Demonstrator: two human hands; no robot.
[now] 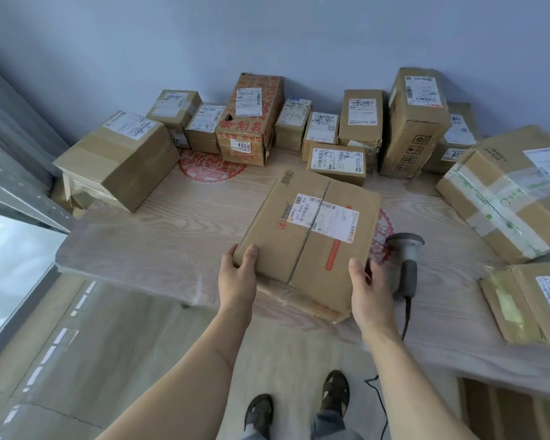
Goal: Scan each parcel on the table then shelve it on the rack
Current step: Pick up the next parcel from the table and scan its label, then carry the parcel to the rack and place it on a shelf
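Observation:
A flat brown cardboard parcel (302,236) with a white shipping label and a red stripe lies near the front edge of the pale wooden table (159,236). My left hand (237,277) grips its near left corner, thumb on top. My right hand (367,289) holds the near right corner, fingers along the side. A grey handheld barcode scanner (405,258) lies on the table just right of the parcel, its cable trailing off the front edge.
Several taped, labelled parcels line the back against the blue wall, among them a red-printed box (251,122) and a tall carton (415,122). Large boxes sit at the left (118,160) and right (505,192), another at the near right (527,303). A window is at left.

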